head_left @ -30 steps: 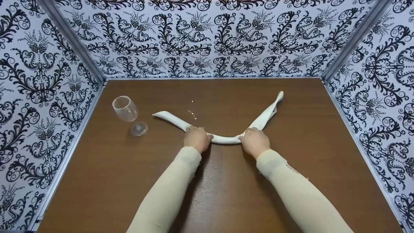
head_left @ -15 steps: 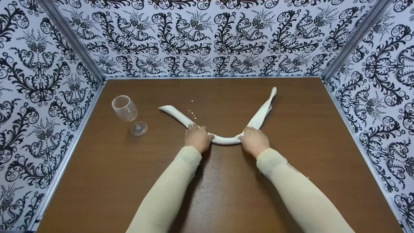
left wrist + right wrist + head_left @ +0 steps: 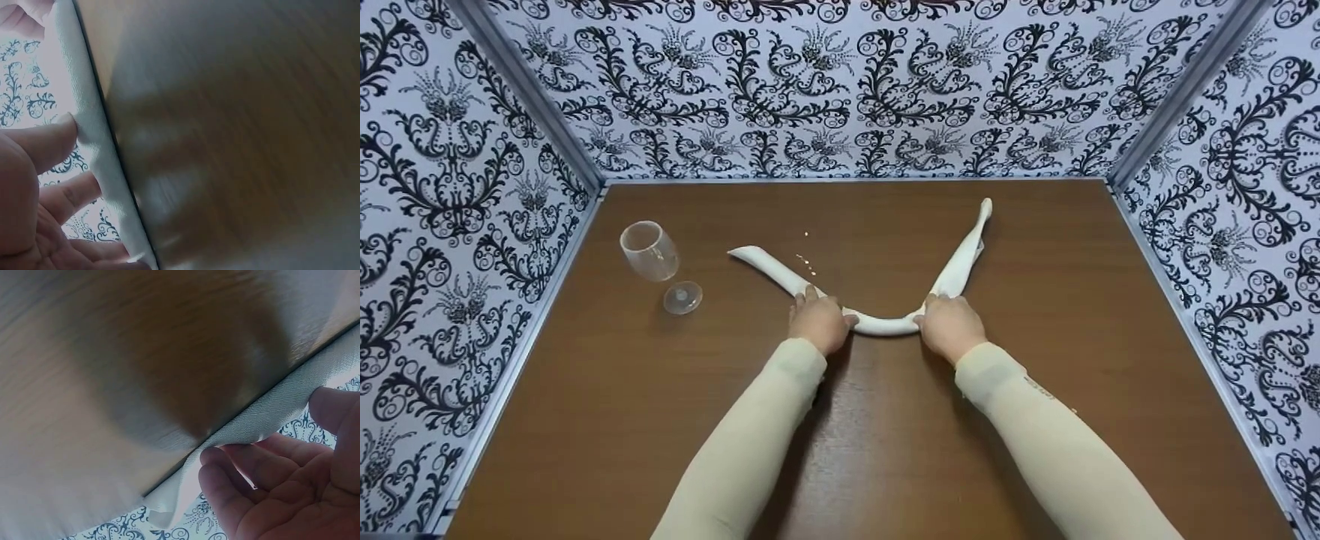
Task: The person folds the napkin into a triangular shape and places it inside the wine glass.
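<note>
A white cloth [image 3: 877, 325], rolled into a long tube, lies on the table bent in a U, with both ends pointing away from me. My left hand [image 3: 819, 321] grips its left bend; in the left wrist view the thumb [image 3: 59, 135] meets the cloth roll [image 3: 95, 121] while the fingers reach over it. The right bend is held by my right hand [image 3: 952, 326]. In the right wrist view its fingertips [image 3: 214, 455] and thumb touch the cloth [image 3: 261, 419]. The cloth's right end [image 3: 981, 225] is narrow and twisted, with a loose fold.
An upright clear wine glass [image 3: 651, 253] stands at the left of the brown table [image 3: 870, 420]. Small pale crumbs [image 3: 807, 262] lie beyond my left hand. Patterned walls [image 3: 825, 90] border the table at the back and both sides.
The cloth's right end has swung left and away from me. Its left end has shifted right and slightly away. Both hands stay nearly in place, still holding the cloth.
</note>
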`<move>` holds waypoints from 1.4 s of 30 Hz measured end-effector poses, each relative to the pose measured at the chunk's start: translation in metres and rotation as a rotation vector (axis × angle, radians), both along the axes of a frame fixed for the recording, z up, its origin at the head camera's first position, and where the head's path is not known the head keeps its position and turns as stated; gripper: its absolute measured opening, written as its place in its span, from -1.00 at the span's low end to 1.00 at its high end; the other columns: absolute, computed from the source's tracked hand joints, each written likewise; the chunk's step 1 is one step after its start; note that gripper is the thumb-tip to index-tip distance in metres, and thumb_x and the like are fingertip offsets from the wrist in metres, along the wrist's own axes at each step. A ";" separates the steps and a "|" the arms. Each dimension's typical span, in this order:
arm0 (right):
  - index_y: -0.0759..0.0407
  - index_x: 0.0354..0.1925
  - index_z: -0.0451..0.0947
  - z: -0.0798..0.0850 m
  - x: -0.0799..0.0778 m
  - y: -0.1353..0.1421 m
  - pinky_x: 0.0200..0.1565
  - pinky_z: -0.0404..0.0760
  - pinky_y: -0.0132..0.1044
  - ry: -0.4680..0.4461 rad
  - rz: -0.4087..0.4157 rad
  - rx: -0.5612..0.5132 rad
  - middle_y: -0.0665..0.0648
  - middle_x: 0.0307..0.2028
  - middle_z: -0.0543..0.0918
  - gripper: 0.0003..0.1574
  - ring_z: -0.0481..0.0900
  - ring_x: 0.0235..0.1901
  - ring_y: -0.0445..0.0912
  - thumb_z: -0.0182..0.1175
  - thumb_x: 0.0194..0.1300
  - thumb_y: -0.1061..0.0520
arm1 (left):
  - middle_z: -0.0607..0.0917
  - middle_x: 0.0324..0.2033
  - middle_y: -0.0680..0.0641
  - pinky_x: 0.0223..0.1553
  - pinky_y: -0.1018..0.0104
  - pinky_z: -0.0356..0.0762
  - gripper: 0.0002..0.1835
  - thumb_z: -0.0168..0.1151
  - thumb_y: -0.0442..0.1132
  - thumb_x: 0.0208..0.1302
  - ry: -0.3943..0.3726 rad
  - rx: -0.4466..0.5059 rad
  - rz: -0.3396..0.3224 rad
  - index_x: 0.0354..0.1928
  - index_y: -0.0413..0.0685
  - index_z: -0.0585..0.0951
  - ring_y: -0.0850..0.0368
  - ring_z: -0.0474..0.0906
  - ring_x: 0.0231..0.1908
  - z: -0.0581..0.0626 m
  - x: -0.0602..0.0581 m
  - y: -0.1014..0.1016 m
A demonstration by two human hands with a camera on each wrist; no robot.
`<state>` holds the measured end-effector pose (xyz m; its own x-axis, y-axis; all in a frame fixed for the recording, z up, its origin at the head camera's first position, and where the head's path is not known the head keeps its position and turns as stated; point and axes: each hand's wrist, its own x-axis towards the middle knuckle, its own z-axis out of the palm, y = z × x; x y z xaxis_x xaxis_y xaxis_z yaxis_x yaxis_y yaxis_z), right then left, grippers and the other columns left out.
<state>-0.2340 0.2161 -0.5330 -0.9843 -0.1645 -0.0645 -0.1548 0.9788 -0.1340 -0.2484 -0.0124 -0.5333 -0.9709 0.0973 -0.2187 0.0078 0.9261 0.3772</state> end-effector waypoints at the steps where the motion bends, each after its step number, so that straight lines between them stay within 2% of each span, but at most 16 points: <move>1: 0.46 0.11 0.60 0.000 0.000 0.000 0.10 0.67 0.21 0.000 0.008 0.009 0.49 0.03 0.71 -0.45 0.67 0.01 0.43 0.22 0.54 -0.04 | 0.23 0.56 -0.46 0.56 -0.28 0.15 -0.40 0.22 0.19 0.50 0.000 -0.004 -0.011 0.31 -0.11 0.65 -0.46 0.10 0.58 0.000 -0.001 0.000; 7: 0.48 0.13 0.58 0.000 -0.002 0.000 0.17 0.63 0.21 -0.026 0.019 0.019 0.50 0.09 0.70 -0.44 0.65 0.05 0.45 0.21 0.55 -0.04 | 0.15 0.59 -0.46 0.62 -0.21 0.04 -0.34 0.18 0.14 0.54 -0.039 0.017 -0.044 0.47 -0.13 0.49 -0.45 -0.01 0.62 -0.003 -0.004 -0.002; 14: 0.44 0.14 0.59 0.000 -0.003 0.001 0.15 0.65 0.23 -0.053 0.005 -0.018 0.47 0.07 0.69 -0.47 0.65 0.07 0.42 0.22 0.54 -0.02 | 0.16 0.58 -0.47 0.61 -0.22 0.05 -0.42 0.20 0.07 0.54 -0.017 0.031 -0.082 0.41 -0.13 0.50 -0.48 -0.01 0.61 -0.006 -0.007 -0.001; 18: 0.42 0.15 0.58 0.000 -0.004 0.002 0.14 0.65 0.22 -0.061 0.016 -0.016 0.47 0.06 0.69 -0.48 0.66 0.07 0.42 0.21 0.55 -0.02 | 0.12 0.60 -0.45 0.62 -0.21 0.01 -0.40 0.16 0.05 0.56 -0.027 0.024 -0.104 0.45 -0.16 0.45 -0.46 -0.04 0.62 -0.006 -0.007 0.000; 25: 0.44 0.30 0.51 0.003 -0.005 0.002 0.27 0.57 0.23 -0.108 0.019 -0.013 0.50 0.27 0.59 -0.41 0.59 0.20 0.45 0.15 0.59 -0.01 | 0.06 0.63 -0.43 0.65 -0.18 -0.07 -0.38 0.13 0.04 0.58 -0.047 0.028 -0.122 0.50 -0.16 0.41 -0.44 -0.11 0.64 -0.007 -0.008 0.001; 30: 0.44 0.33 0.48 0.002 -0.005 0.002 0.28 0.56 0.23 -0.116 0.015 -0.019 0.50 0.30 0.57 -0.39 0.57 0.22 0.45 0.14 0.60 -0.01 | 0.09 0.62 -0.42 0.63 -0.24 -0.05 -0.44 0.11 0.01 0.59 -0.035 0.047 -0.103 0.45 -0.16 0.48 -0.42 -0.09 0.64 -0.006 -0.007 0.001; 36: 0.51 0.39 0.41 0.002 -0.003 0.002 0.38 0.51 0.15 -0.091 0.092 0.088 0.50 0.35 0.54 -0.31 0.57 0.27 0.41 0.08 0.63 -0.03 | 0.12 0.63 -0.36 0.62 -0.25 0.01 -0.53 0.14 -0.03 0.59 -0.042 0.039 -0.076 0.40 -0.05 0.56 -0.40 -0.05 0.64 -0.009 -0.008 0.002; 42: 0.51 0.30 0.48 0.002 -0.002 0.003 0.32 0.55 0.16 -0.069 0.084 0.051 0.51 0.29 0.58 -0.38 0.61 0.18 0.43 0.11 0.62 -0.01 | 0.45 0.47 -0.28 0.57 -0.16 0.19 -0.31 0.40 0.02 0.41 0.019 0.115 0.030 0.41 -0.23 0.45 -0.28 0.34 0.51 -0.013 -0.012 0.001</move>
<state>-0.2365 0.2191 -0.5312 -0.9602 -0.2406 -0.1421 -0.2283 0.9687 -0.0976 -0.2609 -0.0110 -0.5460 -0.9776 0.0914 -0.1897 -0.0114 0.8766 0.4810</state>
